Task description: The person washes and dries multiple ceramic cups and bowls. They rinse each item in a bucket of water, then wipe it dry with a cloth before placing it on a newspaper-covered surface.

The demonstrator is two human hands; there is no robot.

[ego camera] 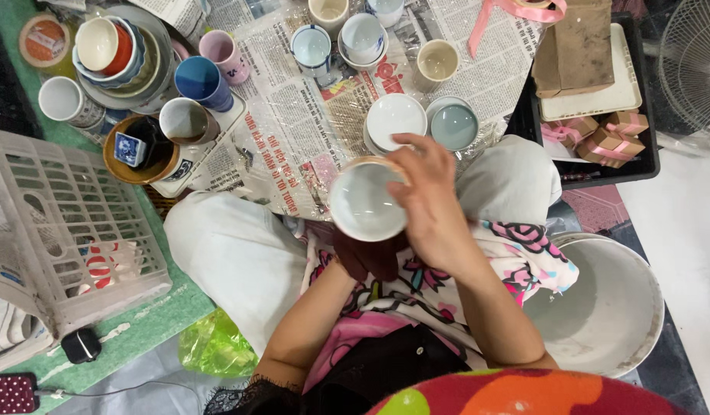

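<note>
Gripping a white bowl by its rim, the right hand holds it over the lap, fingers curled around the edge; the left hand sits beneath it, mostly hidden, its grip unclear. Cups and bowls crowd the newspaper ahead, a white basket alongside.

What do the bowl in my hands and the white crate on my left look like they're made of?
Bowl: probably glazed ceramic; the pale inside is smooth and glossy, with a tan rim. Crate: seemingly moulded plastic; thin white lattice walls, matt.
</note>
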